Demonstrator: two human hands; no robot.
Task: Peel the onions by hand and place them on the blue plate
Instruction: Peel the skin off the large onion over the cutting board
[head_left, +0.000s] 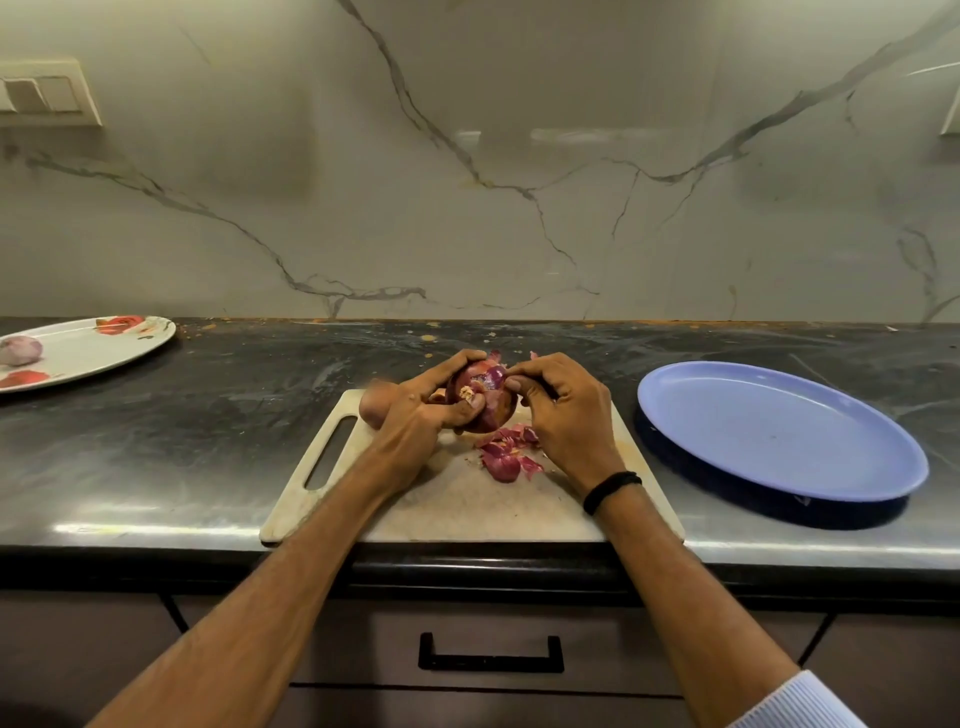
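Nearest: dark drawer front with a black bar handle under the desk edge; both forearms come up from the bottom, and a striped light sleeve is cut off at the lower right corner. On the dark stone desk lies a pale cutting board with a slot grip at its left end, its front edge at the desk's lip. Loose purple peel scraps sit mid-board, partly covered by the right palm. Black wristband on the right wrist. Just above the board, the left hand is curled around a red onion, thumb over the root end. The right hand pinches a flap of skin at the onion's top; its fingertips are bunched and the flap is hard to make out. The onion is mostly hidden by fingers, with skin still on much of what shows. Behind the left hand is a pale rounded lump, blurred and half hidden, can't tell what. To the right, off the board, is the blue plate, nothing on it. Far left is a white floral plate, cut off by the frame, holding one pale-skinned onion, also cropped. Behind it all is a veined marble wall and a switch plate at upper left, blurred.
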